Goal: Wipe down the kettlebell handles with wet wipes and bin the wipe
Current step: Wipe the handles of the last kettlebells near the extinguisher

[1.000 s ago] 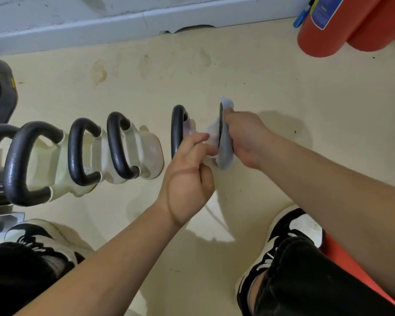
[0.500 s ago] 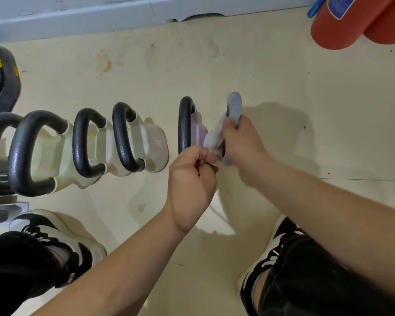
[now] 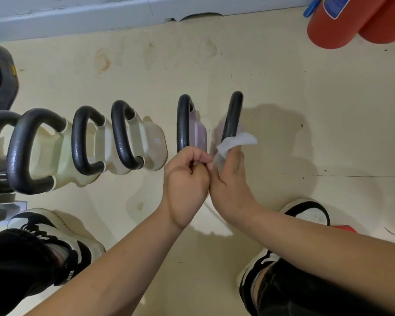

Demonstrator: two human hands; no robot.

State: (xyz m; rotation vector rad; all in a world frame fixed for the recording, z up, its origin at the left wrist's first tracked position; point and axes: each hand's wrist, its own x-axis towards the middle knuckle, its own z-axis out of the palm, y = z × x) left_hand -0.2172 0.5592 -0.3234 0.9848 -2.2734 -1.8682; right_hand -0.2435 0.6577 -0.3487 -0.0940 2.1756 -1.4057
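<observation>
1. Wiping is in hand at the far right end of the row. Your right hand (image 3: 232,181) has the white wet wipe (image 3: 237,141) draped over its raised fingertips and pressed against the lower end of the rightmost black looped kettlebell handle (image 3: 234,112).
2. The wipe runs from those fingertips down the thumb side of your right hand, so I judge the fingers are gripping it and not merely pushing it.
3. Your left hand (image 3: 185,179) is curled into a tight fist, with the thumb against the forefinger. It sits just beside the wipe's lower edge and touches your right hand. Whether it pinches a corner of the wipe I cannot tell.
4. Next to the left stands the black handle on the lilac kettlebell (image 3: 183,122), with no wipe on it. Further left are the black handles of the cream kettlebells (image 3: 121,133).
5. Nothing visible shows which of those handles are already clean; no wet streaks are clear enough to judge.
6. As I read it, you are mid-task: one handle is being wiped and the state of the others is unknown.
7. Binning is not yet done, since the wipe is in your hand and no bin is in view. Only the pale floor (image 3: 283,87) and two red cylinders (image 3: 333,26) at the far right show.
</observation>
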